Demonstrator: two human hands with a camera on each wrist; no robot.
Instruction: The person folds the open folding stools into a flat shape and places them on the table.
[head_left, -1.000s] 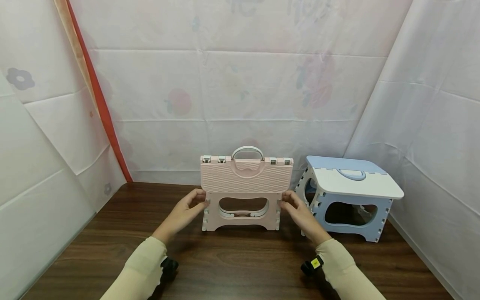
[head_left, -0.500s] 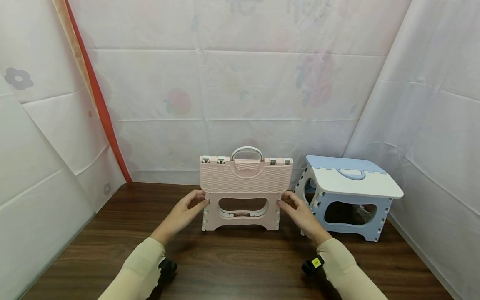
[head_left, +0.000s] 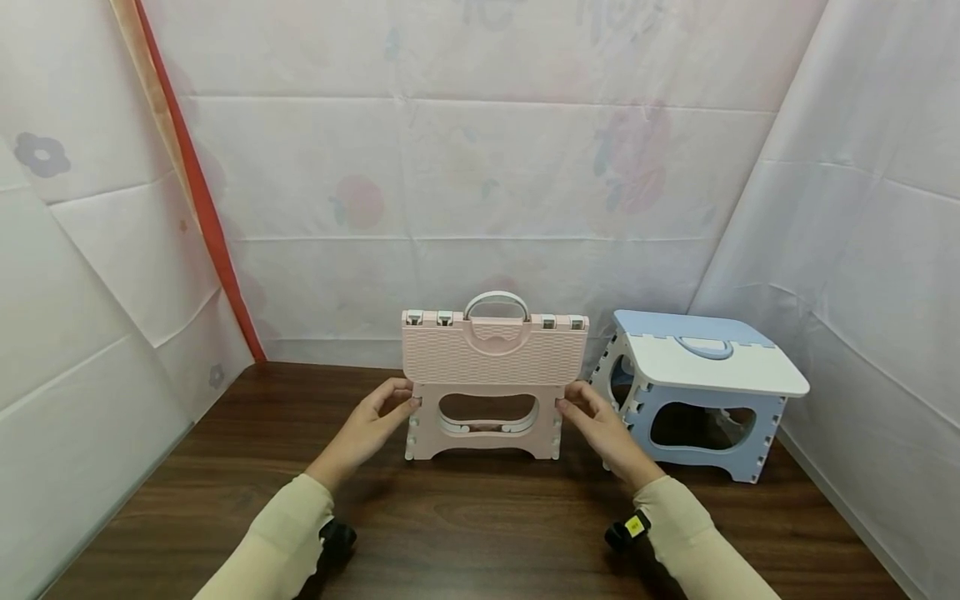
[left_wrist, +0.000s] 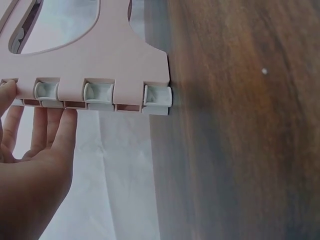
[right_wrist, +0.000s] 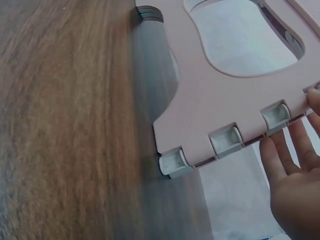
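A pink folding stool, folded flat, stands upright on its feet on the table, its white carry handle raised on top. My left hand grips the stool's left side edge, thumb on the front and fingers behind. On the opposite edge my right hand holds it the same way. White hinge pieces run along the edge beside the left fingers in the left wrist view. Similar hinge pieces show below the right hand in the right wrist view.
To the right stands an unfolded blue and white folding stool, close to my right hand. The dark wooden table is backed by a white printed cloth. More cloth hangs at both sides, with a red strip at the left.
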